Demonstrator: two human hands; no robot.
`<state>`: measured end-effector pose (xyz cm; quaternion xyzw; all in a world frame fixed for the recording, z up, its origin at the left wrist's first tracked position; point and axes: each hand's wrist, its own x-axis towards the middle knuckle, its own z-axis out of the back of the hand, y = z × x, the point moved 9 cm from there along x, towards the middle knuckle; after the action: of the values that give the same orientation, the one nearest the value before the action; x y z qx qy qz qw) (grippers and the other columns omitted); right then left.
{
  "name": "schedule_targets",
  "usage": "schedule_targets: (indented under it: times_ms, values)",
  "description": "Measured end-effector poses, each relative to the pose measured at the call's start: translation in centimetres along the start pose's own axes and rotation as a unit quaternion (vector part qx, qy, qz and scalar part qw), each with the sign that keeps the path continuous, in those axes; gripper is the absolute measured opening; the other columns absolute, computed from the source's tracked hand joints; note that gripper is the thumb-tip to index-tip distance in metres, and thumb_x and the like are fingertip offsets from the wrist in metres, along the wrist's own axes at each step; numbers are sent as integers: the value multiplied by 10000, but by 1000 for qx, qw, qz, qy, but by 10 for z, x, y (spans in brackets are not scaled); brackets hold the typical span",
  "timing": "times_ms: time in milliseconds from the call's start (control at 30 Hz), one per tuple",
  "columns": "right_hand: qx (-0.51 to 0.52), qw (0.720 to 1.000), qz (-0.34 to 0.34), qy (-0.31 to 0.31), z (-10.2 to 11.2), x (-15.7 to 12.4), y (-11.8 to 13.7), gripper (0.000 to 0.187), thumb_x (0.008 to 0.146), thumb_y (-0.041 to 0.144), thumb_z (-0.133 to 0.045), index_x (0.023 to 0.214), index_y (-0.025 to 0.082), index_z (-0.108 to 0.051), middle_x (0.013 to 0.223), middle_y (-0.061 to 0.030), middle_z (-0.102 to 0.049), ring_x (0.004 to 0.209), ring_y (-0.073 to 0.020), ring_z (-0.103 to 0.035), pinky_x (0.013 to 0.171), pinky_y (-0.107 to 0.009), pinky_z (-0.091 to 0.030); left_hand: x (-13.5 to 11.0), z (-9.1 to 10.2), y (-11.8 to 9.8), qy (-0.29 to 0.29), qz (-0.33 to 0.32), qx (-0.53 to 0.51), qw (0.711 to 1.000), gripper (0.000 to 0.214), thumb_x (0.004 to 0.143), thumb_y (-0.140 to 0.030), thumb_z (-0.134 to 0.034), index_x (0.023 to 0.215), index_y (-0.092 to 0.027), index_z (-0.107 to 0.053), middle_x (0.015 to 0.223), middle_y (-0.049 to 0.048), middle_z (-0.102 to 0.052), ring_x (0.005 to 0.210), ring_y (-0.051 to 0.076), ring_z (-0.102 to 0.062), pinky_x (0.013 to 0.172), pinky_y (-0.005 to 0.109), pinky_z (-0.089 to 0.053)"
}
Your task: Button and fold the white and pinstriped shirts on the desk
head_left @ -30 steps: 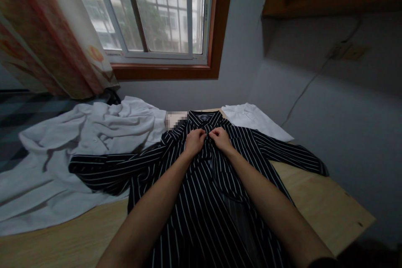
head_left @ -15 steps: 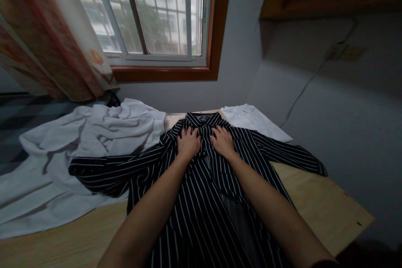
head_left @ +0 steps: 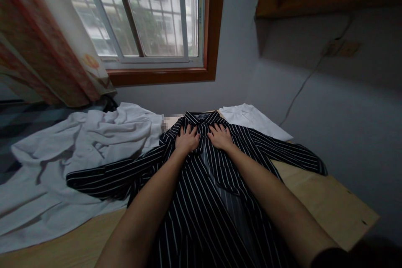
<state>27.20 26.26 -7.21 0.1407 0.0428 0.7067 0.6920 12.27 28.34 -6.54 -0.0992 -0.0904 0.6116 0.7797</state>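
Observation:
A black shirt (head_left: 194, 192) with white stripes lies face up, its collar at the far end and its sleeves spread to both sides. My left hand (head_left: 187, 139) rests on the left chest just below the collar, fingers spread on the cloth. On the other side of the front opening, my right hand (head_left: 220, 136) lies flat with its fingers apart. Both palms touch the fabric without gripping it. The front hangs partly apart lower down, showing the inner back cloth. My forearms cover parts of the shirt's sides.
White garments (head_left: 94, 142) are heaped on the left, under the shirt's left cuff. A folded white shirt (head_left: 251, 119) lies behind the right shoulder. The wooden board (head_left: 333, 199) ends at the right near the wall. A window (head_left: 157, 16) and a curtain (head_left: 53, 42) stand behind.
The view has shifted slightly. Both hands stay spread on the upper front of the shirt, with little visible movement. The shirt keeps nearly the same layout.

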Motion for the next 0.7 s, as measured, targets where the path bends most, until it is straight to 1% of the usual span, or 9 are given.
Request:
schedule_targets:
  times_ms: [100, 200, 300, 367, 467, 533, 600, 633, 700]
  values:
    - [8, 1000, 2, -16, 1, 8, 2, 517, 976, 424, -365, 1443, 207, -415, 1534, -117, -340, 1406, -343, -271, 1120, -576, -150, 5, 0, 0, -5, 10, -1, 1000, 581, 932, -467, -302, 1479, -274, -345, 1589, 69, -207, 1446, 398, -121, 1071, 619, -281]
    - [36, 997, 2, -63, 11, 13, 3, 457, 965, 401, -407, 1339, 171, -535, 1451, -137, -463, 1354, -313, -365, 1120, -517, -203, 8, 2, 0, -21, 20, -8, 1000, 565, 931, -466, -322, 1460, -274, -378, 1581, 79, -230, 1439, 402, -151, 1057, 616, -301]
    - [128, 986, 2, -107, 24, 7, 1, 374, 965, 328, -410, 1225, 151, -611, 1301, -129, -597, 1237, -232, -502, 1076, -394, -321, 7, 8, 0, -46, 10, -29, 998, 520, 928, -437, -368, 1405, -250, -457, 1555, 99, -296, 1424, 400, -199, 1047, 596, -326]
    - [204, 971, 14, -122, 31, -7, -1, 342, 952, 282, -420, 1201, 158, -618, 1239, -112, -629, 1167, -196, -555, 1029, -351, -380, 6, 16, 1, -81, -4, -72, 994, 475, 930, -401, -391, 1343, -207, -522, 1493, 122, -403, 1394, 358, -294, 1068, 531, -335]
    - [261, 955, 82, -112, 43, -45, 2, 304, 909, 255, -491, 1164, 164, -632, 1203, -106, -635, 1141, -190, -567, 1017, -360, -404, 2, 32, 5, -145, -27, -165, 975, 402, 941, -347, -397, 1215, -143, -607, 1294, 137, -596, 1235, 260, -505, 1061, 390, -371]
    - [255, 952, 144, -87, 56, -83, 9, 291, 889, 256, -537, 1146, 168, -642, 1224, -117, -621, 1177, -206, -542, 1040, -393, -388, -2, 40, 7, -164, -33, -195, 966, 379, 950, -331, -386, 1146, -123, -636, 1182, 130, -655, 1119, 225, -578, 1016, 343, -409]
    - [231, 950, 206, -47, 72, -126, 16, 297, 881, 279, -569, 1155, 194, -646, 1278, -120, -594, 1227, -224, -505, 1059, -432, -368, -12, 48, 5, -173, -38, -200, 964, 359, 952, -316, -389, 1111, -122, -646, 1146, 124, -667, 1081, 214, -591, 993, 338, -423]
    - [221, 945, 240, -18, 80, -149, 21, 309, 877, 291, -584, 1172, 218, -642, 1297, -108, -585, 1237, -225, -499, 1061, -441, -365, -20, 54, 1, -179, -54, -203, 961, 341, 949, -309, -400, 1100, -131, -648, 1139, 118, -667, 1082, 211, -588, 995, 343, -422]
    - [201, 928, 310, 41, 93, -196, 30, 377, 830, 341, -660, 1197, 254, -637, 1309, -90, -586, 1278, -239, -465, 1086, -460, -334, -49, 64, -18, -171, -125, -208, 955, 297, 937, -305, -437, 1090, -164, -650, 1149, 98, -662, 1109, 209, -571, 1018, 371, -403]
